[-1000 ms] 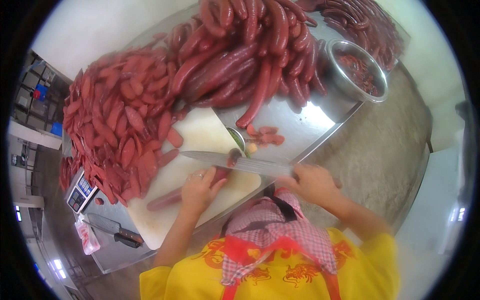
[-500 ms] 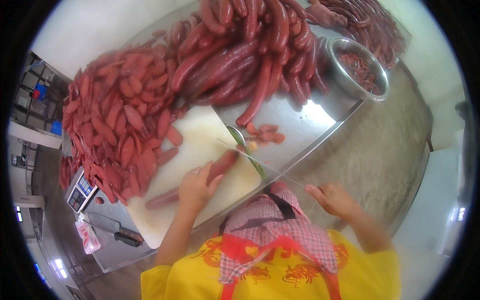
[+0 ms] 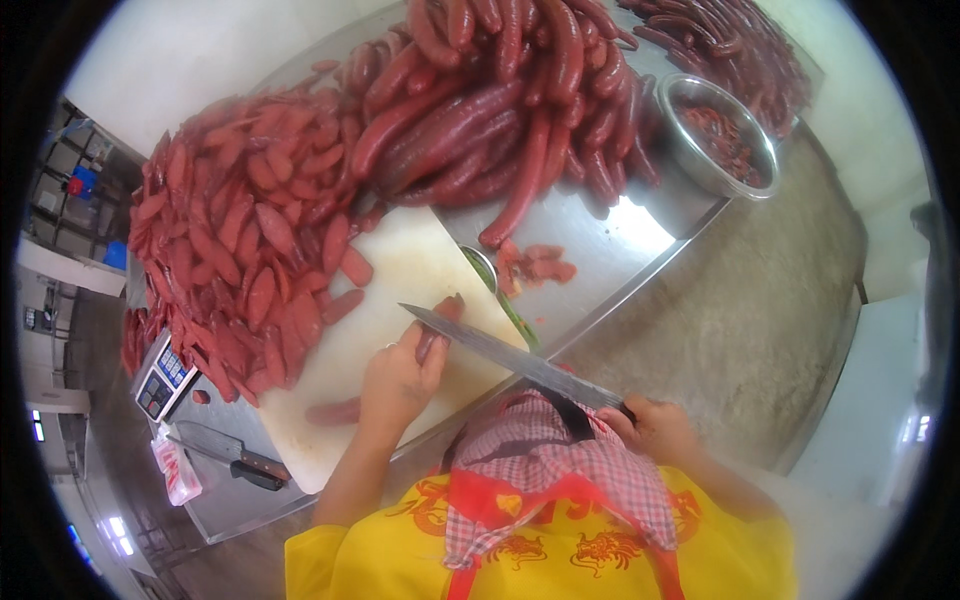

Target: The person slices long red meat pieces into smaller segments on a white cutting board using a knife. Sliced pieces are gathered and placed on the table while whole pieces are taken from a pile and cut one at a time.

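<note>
Nearer the body now, the right hand (image 3: 655, 430) has drawn in and lower over the last half second, and the long knife (image 3: 510, 355) has rolled from edge-on to show its broad side. Its blade slants across the upper end of the red sausage (image 3: 452, 307), which the left hand (image 3: 405, 375) has brought slightly back from the board's right side.

Counting from where I'm standing: one white cutting board (image 3: 400, 250), one steel bowl (image 3: 697, 177) of dark red scraps, one scale (image 3: 165, 382), one plastic bag (image 3: 178, 470), and two spare knives (image 3: 262, 465) lying together on the worktop (image 3: 610, 265). Cut slices (image 3: 235, 250) and whole sausages (image 3: 480, 125) are heaped too deep to number, as is the far heap of sausages (image 3: 725, 55). A few loose pieces (image 3: 545, 265) lie beside the board.

Left forearm runs up from the lower edge, wrist over the board, the grip clamped on the sausage; a red length also shows below the wrist, though I can't tell whether it's the same one. Right forearm angles inward, its grip closed around the knife's handle, with the tip pointing up and left. Whether the blade touches the skin, I can't tell.
</note>
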Motion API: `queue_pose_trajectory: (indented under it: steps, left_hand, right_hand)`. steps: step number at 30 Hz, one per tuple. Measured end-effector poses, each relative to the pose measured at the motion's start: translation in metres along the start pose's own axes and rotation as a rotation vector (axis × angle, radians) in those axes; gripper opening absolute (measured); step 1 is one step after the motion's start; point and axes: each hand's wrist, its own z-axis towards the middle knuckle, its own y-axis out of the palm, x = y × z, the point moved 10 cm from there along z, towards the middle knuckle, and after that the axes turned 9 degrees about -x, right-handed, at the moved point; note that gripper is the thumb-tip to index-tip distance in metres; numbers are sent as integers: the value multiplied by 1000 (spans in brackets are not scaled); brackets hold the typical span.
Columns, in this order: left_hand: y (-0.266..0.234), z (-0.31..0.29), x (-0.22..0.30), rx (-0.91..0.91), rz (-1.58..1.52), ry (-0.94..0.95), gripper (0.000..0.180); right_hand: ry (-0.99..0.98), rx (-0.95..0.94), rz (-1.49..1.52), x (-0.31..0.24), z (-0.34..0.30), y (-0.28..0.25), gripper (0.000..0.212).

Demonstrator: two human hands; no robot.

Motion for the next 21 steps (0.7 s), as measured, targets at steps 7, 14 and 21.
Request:
queue_pose_trajectory:
  steps: [7, 14, 21]
  left_hand:
    - [-4, 1, 2, 40, 20, 58, 33]
    - [9, -2, -18, 20, 70, 1, 41]
    - [26, -8, -28, 60, 203, 74, 51]
  right_hand:
    - [-11, 28, 40, -52, 64, 14, 62]
    - [106, -251, 254, -29, 49, 23, 69]
    - [-207, -159, 88, -69, 101, 37, 72]
